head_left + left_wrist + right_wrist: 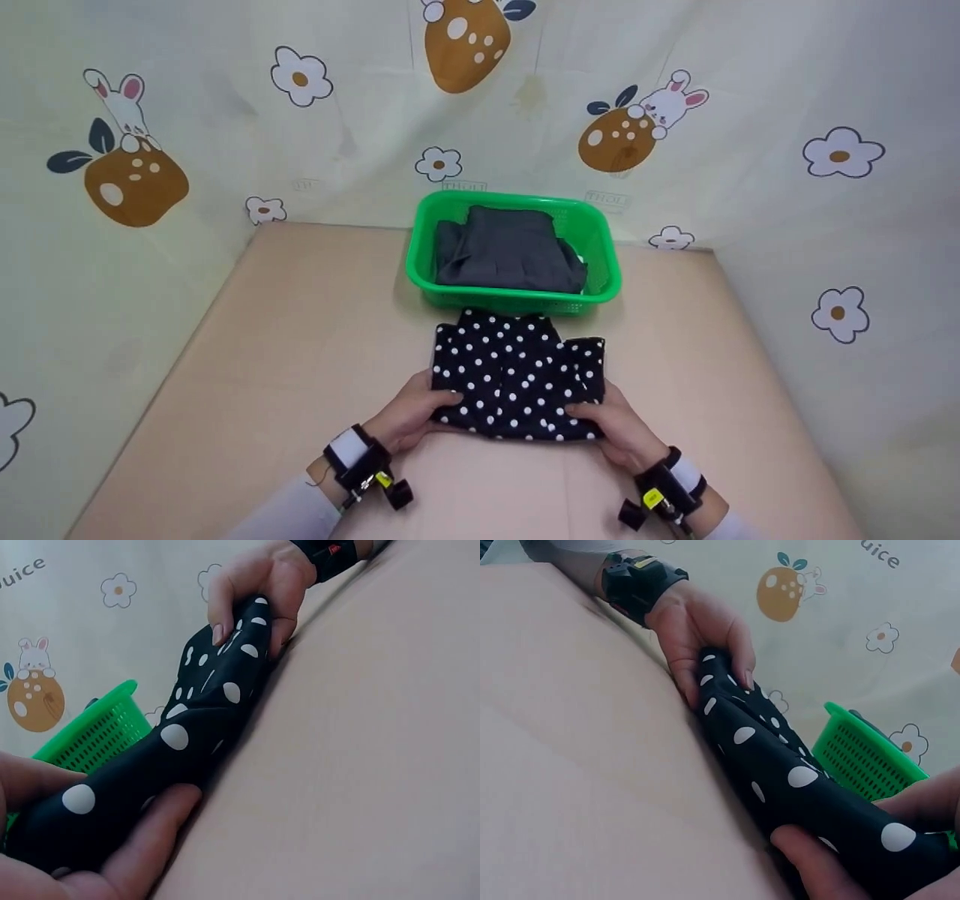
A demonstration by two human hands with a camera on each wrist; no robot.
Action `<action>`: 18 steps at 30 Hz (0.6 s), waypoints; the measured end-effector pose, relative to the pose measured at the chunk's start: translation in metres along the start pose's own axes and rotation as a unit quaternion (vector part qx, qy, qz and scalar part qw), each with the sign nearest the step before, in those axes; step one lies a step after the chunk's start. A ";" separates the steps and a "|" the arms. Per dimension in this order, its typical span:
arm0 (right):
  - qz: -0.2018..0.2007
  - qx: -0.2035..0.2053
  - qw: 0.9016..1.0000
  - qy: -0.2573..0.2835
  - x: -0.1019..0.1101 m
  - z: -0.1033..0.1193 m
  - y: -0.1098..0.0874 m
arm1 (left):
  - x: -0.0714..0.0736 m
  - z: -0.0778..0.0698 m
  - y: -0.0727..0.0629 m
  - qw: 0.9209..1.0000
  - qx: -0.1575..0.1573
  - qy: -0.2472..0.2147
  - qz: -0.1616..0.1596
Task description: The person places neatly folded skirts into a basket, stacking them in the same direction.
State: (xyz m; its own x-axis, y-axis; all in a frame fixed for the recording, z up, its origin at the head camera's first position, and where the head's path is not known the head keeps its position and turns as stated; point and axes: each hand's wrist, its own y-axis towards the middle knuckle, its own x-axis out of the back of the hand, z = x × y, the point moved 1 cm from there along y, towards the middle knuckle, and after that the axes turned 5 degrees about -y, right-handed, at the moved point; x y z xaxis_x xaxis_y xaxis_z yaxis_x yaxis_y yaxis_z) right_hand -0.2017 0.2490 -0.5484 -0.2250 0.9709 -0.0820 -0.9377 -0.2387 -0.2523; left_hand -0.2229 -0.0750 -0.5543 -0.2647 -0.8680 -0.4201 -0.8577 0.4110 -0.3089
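Observation:
A folded black garment with white polka dots (517, 375) lies between my two hands, in front of the basket. My left hand (412, 409) grips its left end, thumb on top and fingers underneath. At the opposite end my right hand (619, 424) grips it the same way. In the left wrist view the garment's near edge (175, 737) shows as a thick rounded fold close over the table. The right wrist view shows that fold (802, 777) too, pinched at both ends. The garment's far edge reaches the basket's front in the head view.
A green plastic basket (416, 281) with perforated sides stands at the back of the beige table (300, 322). Folded dark grey cloth (510, 251) lies in it, with a bit of white at its right. Printed curtains (360, 150) enclose the table's back and sides.

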 end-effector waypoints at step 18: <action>-0.082 0.028 0.993 -0.085 -0.008 0.002 -0.005 | 0.001 0.003 -0.005 1.000 -0.023 0.017 0.008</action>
State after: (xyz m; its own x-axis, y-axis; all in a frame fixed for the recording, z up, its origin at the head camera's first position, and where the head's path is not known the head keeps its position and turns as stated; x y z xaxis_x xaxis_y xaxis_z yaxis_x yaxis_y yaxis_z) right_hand -0.1958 0.2424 -0.5451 -0.1047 0.9870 0.1217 -0.9777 -0.0798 -0.1942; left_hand -0.2175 -0.0773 -0.5554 -0.2925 -0.8712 -0.3943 -0.8725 0.4119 -0.2628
